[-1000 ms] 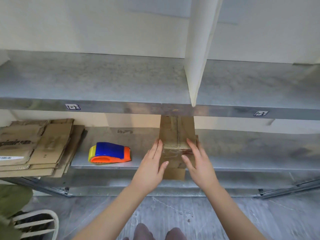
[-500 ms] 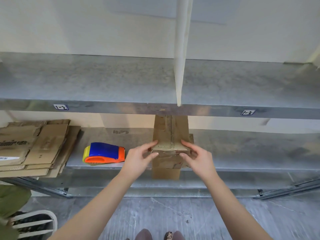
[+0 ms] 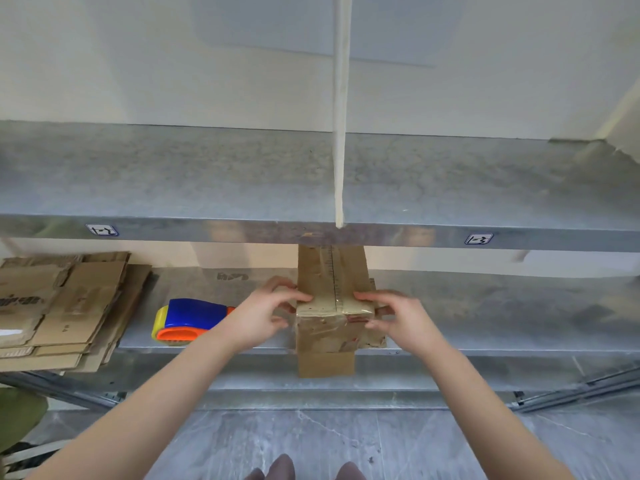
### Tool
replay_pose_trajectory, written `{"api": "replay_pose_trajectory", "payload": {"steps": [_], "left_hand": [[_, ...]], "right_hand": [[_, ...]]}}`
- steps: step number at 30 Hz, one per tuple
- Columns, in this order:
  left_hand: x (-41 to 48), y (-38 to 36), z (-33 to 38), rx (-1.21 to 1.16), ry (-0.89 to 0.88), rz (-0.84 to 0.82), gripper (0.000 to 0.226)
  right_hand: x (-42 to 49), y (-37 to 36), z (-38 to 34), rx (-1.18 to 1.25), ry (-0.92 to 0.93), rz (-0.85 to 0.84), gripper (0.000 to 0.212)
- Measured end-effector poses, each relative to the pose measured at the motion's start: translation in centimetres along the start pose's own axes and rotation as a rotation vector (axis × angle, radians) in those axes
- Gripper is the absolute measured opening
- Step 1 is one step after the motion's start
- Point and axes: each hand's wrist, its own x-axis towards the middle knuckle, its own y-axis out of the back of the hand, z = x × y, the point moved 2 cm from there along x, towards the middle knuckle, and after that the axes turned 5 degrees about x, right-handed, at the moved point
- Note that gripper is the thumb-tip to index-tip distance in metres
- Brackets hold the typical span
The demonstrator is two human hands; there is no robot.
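A small brown cardboard box (image 3: pixel 332 282), taped along its top seam, stands on the lower metal shelf (image 3: pixel 485 306) and hangs over the shelf's front edge. My left hand (image 3: pixel 263 313) grips its left front corner, thumb on top and fingers down the side. On the other side my right hand (image 3: pixel 394 317) grips the right front corner the same way. The back of the box is hidden under the upper shelf.
A blue, yellow and orange tape dispenser (image 3: pixel 190 320) lies just left of my left hand. Flattened cardboard (image 3: pixel 59 310) is stacked at the shelf's left end. The upper shelf (image 3: pixel 207 181) has a white divider (image 3: pixel 341 133) and labels on its front lip.
My fingers went from lying flat on the box's top to curling around its front corners. The view has shifted a little to the right.
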Motion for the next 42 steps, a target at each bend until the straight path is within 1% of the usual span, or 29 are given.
{"api": "replay_pose_trajectory", "payload": {"steps": [2, 5, 7, 10, 11, 13, 15, 17, 19, 20, 21, 22, 23, 24, 25, 27, 29, 30, 33, 35, 36, 38, 40, 42], "left_hand": [[0.4, -0.6, -0.2, 0.028, -0.010, 0.054, 0.061], [0.3, -2.0, -0.4, 0.041, -0.002, 0.196, 0.057], [-0.1, -2.7, -0.5, -0.002, 0.018, 0.251, 0.051], [-0.1, -3.5, -0.3, -0.109, 0.063, 0.296, 0.045], [0.0, -3.9, -0.1, -0.128, 0.085, 0.332, 0.044], [0.3, -4.8, 0.4, -0.090, 0.128, 0.440, 0.041], [0.0, -6.0, 1.1, -0.091, 0.158, 0.501, 0.040], [-0.8, -6.8, 1.9, -0.162, 0.155, 0.465, 0.039], [-1.7, -7.0, 2.7, -0.351, 0.122, 0.332, 0.044], [-1.7, -6.5, 3.2, -0.464, 0.113, 0.260, 0.049], [-1.3, -5.7, 3.2, -0.512, 0.123, 0.216, 0.056], [-0.4, -4.6, 3.1, -0.478, 0.141, 0.204, 0.063], [0.8, -3.4, 2.7, -0.378, 0.155, 0.194, 0.074], [2.2, -2.1, 2.0, -0.263, 0.172, 0.164, 0.086], [3.6, -0.9, 1.4, -0.158, 0.190, 0.110, 0.096], [5.9, 0.9, 0.2, -0.035, 0.172, -0.032, 0.108], [7.2, 1.4, -0.8, -0.017, 0.112, -0.164, 0.106], [7.4, 1.3, -0.9, -0.035, 0.091, -0.183, 0.102], [6.8, 0.4, -1.1, -0.082, 0.129, -0.078, 0.090], [4.9, -0.7, -0.6, -0.059, 0.180, -0.006, 0.092], [3.5, -1.4, -0.4, -0.046, 0.195, 0.055, 0.093], [0.6, -3.0, 0.3, -0.060, 0.214, 0.167, 0.091], [-2.0, -4.1, 0.9, -0.106, 0.226, 0.176, 0.083], [-2.7, -3.6, 0.9, -0.139, 0.226, 0.160, 0.074]], "right_hand": [[0.3, -0.3, -0.1, -0.010, -0.002, 0.032, 0.058], [0.1, -1.4, 0.2, -0.046, -0.010, 0.145, 0.050], [-0.2, -2.0, 0.4, -0.053, -0.003, 0.181, 0.052], [-0.7, -2.7, 1.1, 0.068, -0.025, 0.134, 0.058], [-0.7, -2.8, 1.2, 0.102, -0.019, 0.156, 0.054], [-0.6, -3.0, 1.1, 0.127, -0.008, 0.260, 0.043], [-0.6, -2.9, 1.0, 0.124, -0.014, 0.314, 0.045], [-1.2, -2.5, 0.9, 0.198, -0.055, 0.280, 0.050], [-2.0, -1.8, 0.9, 0.338, -0.123, 0.260, 0.049], [-2.5, -1.7, 0.9, 0.370, -0.160, 0.263, 0.057], [-2.7, -2.0, 0.6, 0.366, -0.205, 0.257, 0.076], [-2.8, -2.6, 0.2, 0.352, -0.243, 0.253, 0.099], [-2.7, -3.4, -0.2, 0.324, -0.271, 0.265, 0.119], [-2.6, -4.1, -0.6, 0.306, -0.282, 0.284, 0.127], [-2.5, -4.8, -0.9, 0.300, -0.282, 0.304, 0.126], [-2.7, -5.3, -1.1, 0.304, -0.273, 0.364, 0.111], [-3.4, -5.2, -0.9, 0.286, -0.288, 0.455, 0.103], [-3.9, -5.2, -0.8, 0.265, -0.294, 0.491, 0.100], [-5.1, -5.1, -1.0, 0.275, -0.258, 0.518, 0.073], [-5.5, -4.6, -0.8, 0.346, -0.221, 0.492, 0.060], [-5.5, -4.1, -0.7, 0.361, -0.189, 0.461, 0.060], [-5.5, -3.2, -0.6, 0.289, -0.138, 0.348, 0.061], [-4.9, -2.2, -0.4, 0.179, -0.110, 0.252, 0.057], [-3.6, -0.9, 0.4, 0.137, -0.079, 0.164, 0.054]]}}
